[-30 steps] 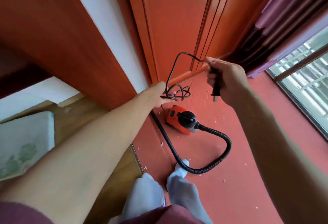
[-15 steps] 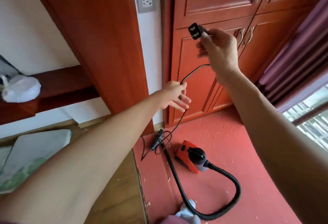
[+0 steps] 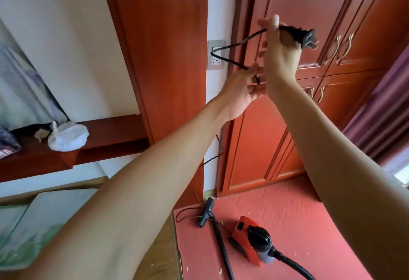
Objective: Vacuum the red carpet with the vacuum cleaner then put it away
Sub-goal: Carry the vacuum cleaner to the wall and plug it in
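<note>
While the right hand [image 3: 280, 51] grips the plug [image 3: 308, 38], the left hand [image 3: 240, 93] pinches its blurred cord [image 3: 230, 46]

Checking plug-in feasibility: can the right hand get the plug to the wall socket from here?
Probably yes. The right hand holds the plug up beside the wall socket, with only a loop of cord hanging across it. The prongs point away, so it needs turning.

socket [image 3: 216, 55]: face open, only the black cord [image 3: 230, 46] looping across it | left: wooden frame [image 3: 159, 53] close beside | right: cabinet doors [image 3: 309, 25] close beside, both raised hands in front | carpet [image 3: 298, 217]: vacuum [image 3: 250, 238] and hose [image 3: 221, 246] lying across
</note>
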A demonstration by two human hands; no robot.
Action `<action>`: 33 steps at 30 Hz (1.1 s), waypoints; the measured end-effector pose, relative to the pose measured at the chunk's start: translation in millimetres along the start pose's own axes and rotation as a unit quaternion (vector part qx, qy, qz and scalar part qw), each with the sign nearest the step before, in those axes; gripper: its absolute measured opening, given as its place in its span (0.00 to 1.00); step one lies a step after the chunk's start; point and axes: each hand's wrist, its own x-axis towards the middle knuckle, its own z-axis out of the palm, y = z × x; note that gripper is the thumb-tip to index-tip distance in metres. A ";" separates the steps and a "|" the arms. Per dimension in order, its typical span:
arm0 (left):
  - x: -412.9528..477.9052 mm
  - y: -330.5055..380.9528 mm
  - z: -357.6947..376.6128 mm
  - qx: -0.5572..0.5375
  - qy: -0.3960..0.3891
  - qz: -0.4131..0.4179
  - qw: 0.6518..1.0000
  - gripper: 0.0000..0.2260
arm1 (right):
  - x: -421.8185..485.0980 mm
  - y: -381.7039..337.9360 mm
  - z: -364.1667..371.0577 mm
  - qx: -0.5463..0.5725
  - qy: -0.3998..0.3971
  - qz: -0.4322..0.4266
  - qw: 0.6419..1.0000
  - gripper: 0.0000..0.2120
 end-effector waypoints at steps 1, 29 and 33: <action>3.3 -1.1 0.2 0.039 0.013 -0.011 0.999 0.10 | 1.7 2.9 4.6 -0.001 -0.011 -0.002 1.000 0.14; 151.9 -39.8 -133.3 0.360 0.027 -0.156 0.920 0.07 | 152.8 210.0 115.1 -0.127 -0.274 0.235 0.924 0.18; 154.3 -28.9 -143.8 0.393 0.005 -0.197 0.898 0.06 | 158.7 220.7 128.4 -0.200 -0.273 0.242 0.909 0.14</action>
